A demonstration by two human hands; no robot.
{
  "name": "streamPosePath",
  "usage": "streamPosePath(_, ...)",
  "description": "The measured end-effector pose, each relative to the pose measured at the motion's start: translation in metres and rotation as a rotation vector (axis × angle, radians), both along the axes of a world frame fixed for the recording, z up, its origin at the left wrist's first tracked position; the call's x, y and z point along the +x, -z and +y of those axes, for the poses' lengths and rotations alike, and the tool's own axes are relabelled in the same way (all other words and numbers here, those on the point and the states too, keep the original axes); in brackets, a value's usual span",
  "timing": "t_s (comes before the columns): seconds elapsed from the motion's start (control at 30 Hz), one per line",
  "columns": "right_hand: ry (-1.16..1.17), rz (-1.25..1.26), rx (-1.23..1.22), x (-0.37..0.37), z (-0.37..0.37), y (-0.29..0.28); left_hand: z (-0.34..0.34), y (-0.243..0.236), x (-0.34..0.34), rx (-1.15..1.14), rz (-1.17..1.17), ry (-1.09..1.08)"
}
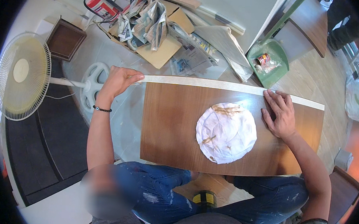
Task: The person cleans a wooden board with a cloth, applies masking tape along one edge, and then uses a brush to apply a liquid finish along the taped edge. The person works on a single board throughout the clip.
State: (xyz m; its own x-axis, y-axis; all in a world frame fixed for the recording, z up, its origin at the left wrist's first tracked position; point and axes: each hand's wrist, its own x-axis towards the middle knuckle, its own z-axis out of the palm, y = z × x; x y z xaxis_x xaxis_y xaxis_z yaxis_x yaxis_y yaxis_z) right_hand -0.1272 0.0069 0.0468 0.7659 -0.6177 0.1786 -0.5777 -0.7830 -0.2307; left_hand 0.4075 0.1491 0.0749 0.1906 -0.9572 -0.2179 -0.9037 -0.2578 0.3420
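A brown wooden board [170, 123] lies in front of my knees, its far edge covered by a long strip of whitish tape [214, 84]. Past the board's left corner, my left hand [122, 80] pinches the tape's end between thumb and fingers. My right hand [281, 112] rests on the board toward the right, its fingers spread and the fingertips touching the tape. Between my hands, nearer to me, sits a round white cloth pad [226, 133] with brown stains.
A white fan [23, 75] stands at the left. Beyond the board are crumpled newspapers [152, 24] with cardboard, a fire extinguisher [101, 6] and a green dustpan [276, 56] holding rubbish. A dark can [205, 198] stands between my legs. Someone's dark-clothed legs [341, 23] show at far right.
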Motion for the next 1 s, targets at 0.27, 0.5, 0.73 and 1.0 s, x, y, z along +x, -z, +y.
streamPosePath(0.27,-0.003,0.036,0.001,0.001,0.000,0.000,-0.001,-0.002,-0.004,-0.013,-0.015,0.013)
streamPosePath(0.5,-0.071,0.091,0.007,0.006,-0.003,0.001,0.000,0.005,0.003,0.022,0.062,-0.031)
streamPosePath(0.73,-0.248,0.066,0.019,0.048,0.004,0.003,0.003,0.007,0.004,0.018,0.035,-0.030)
streamPosePath(1.0,-0.334,0.003,0.056,0.077,0.004,0.002,0.000,0.000,-0.003,0.050,0.021,-0.048)
